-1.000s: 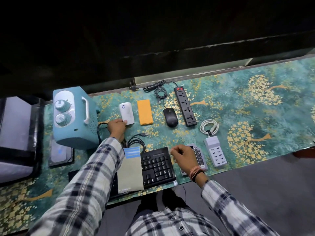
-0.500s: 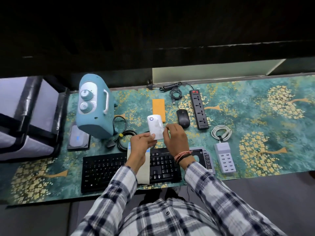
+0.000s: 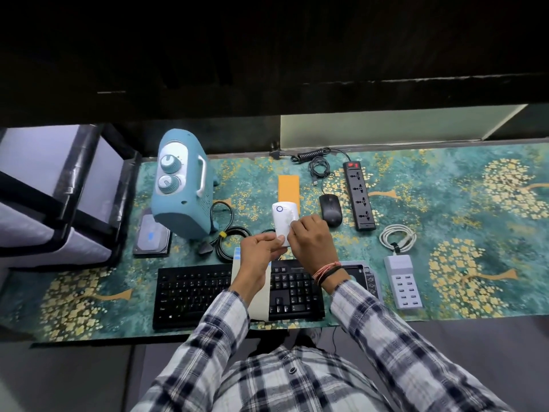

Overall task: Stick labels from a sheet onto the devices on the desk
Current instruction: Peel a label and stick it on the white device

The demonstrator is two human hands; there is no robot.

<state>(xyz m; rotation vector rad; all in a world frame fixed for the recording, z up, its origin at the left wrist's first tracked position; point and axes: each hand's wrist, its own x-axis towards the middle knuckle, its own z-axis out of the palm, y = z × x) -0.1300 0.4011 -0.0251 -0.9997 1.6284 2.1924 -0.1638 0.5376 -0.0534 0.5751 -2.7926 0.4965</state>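
A small white device (image 3: 282, 219) with a blue ring near its top is held above the desk, over the keyboard's far edge. My left hand (image 3: 258, 254) grips its lower end from the left. My right hand (image 3: 307, 240) has its fingertips on the device's right face; whether a label is under them is hidden. The label sheet (image 3: 258, 295), beige with a blue top strip, lies across the black keyboard (image 3: 193, 291) under my left forearm.
On the patterned mat (image 3: 475, 233) lie a teal radio (image 3: 182, 185), a hard drive (image 3: 151, 239), coiled black cable (image 3: 228, 242), an orange pad (image 3: 288, 187), a black mouse (image 3: 330, 214), a power strip (image 3: 359, 194), a white cable coil (image 3: 398, 237), a USB charger (image 3: 402, 281) and a drive caddy (image 3: 364, 276).
My left hand picked the white device up from beside the orange pad and brought it toward me. My right hand left the drive caddy and came onto the device.
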